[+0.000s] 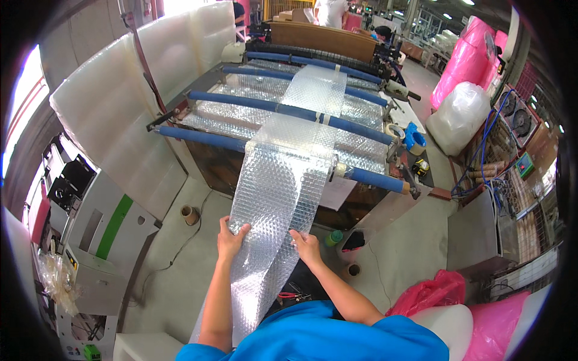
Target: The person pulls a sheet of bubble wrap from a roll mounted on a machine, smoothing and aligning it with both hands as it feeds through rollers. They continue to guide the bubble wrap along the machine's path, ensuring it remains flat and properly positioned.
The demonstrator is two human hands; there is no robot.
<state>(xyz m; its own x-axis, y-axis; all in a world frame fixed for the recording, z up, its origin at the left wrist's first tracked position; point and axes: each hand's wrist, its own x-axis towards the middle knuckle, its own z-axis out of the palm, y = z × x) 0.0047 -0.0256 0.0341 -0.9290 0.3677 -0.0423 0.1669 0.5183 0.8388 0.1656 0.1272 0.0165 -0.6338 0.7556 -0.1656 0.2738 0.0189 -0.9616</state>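
A long strip of clear, shiny bubble wrap point(274, 186) comes over the blue rollers and hangs down toward my body. My left hand point(230, 242) grips its left edge, thumb on top and fingers partly hidden behind it. On the opposite edge, my right hand point(307, 248) pinches the film between thumb and fingers. Between both hands the strip is slightly folded lengthwise, and its lower end passes down beside my blue shirt. The front blue roller point(208, 138) bears the strip where it bends downward.
Rolls of tape point(394, 132) and a tape measure point(420, 167) lie on the machine's right side. Red-handled pliers point(290, 295) lie below my right hand. A green bottle point(333, 238) and cardboard tubes point(189, 215) stand on the floor. Pink-wrapped rolls point(466, 57) stand far right.
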